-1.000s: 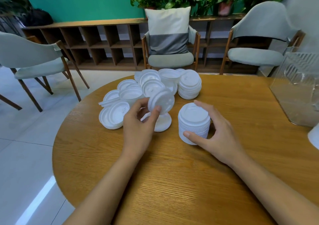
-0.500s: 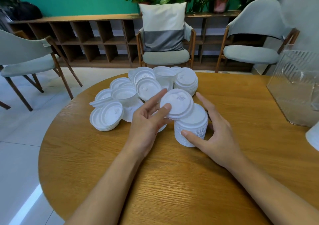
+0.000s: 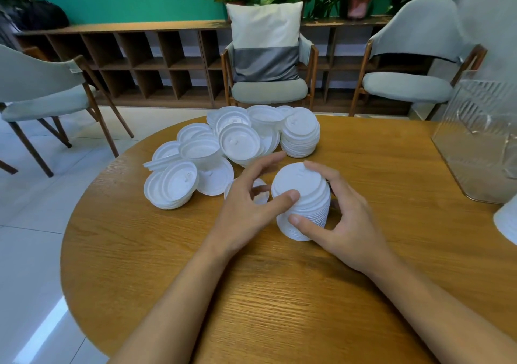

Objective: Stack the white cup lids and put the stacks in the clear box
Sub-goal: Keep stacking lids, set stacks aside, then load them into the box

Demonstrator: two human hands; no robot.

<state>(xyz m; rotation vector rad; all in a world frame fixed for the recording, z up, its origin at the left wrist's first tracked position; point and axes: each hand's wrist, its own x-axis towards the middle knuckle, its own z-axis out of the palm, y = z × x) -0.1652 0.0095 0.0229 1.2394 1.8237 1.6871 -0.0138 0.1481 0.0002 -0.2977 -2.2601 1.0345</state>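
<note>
A tall stack of white lids (image 3: 303, 193) stands on the round wooden table (image 3: 251, 293), a little past its middle. My right hand (image 3: 349, 224) grips this stack, thumb low on the front and fingers over the far top edge. My left hand (image 3: 246, 210) is beside it on the left, thumb tip pressing the stack's upper rim and fingers spread and holding nothing. A heap of loose lids (image 3: 232, 142) lies behind, with a second stack (image 3: 300, 137) at its right end. The clear box (image 3: 481, 145) stands at the table's right edge.
One lid (image 3: 261, 193) lies flat under my left fingers. A white object (image 3: 507, 221) is cut off at the right edge. Three chairs (image 3: 268, 89) stand around the far side of the table, and the table's rim curves close on the left.
My left hand carried a single lid from the heap rightward, set it on top of the stack and let go. My right hand stayed around the stack.
</note>
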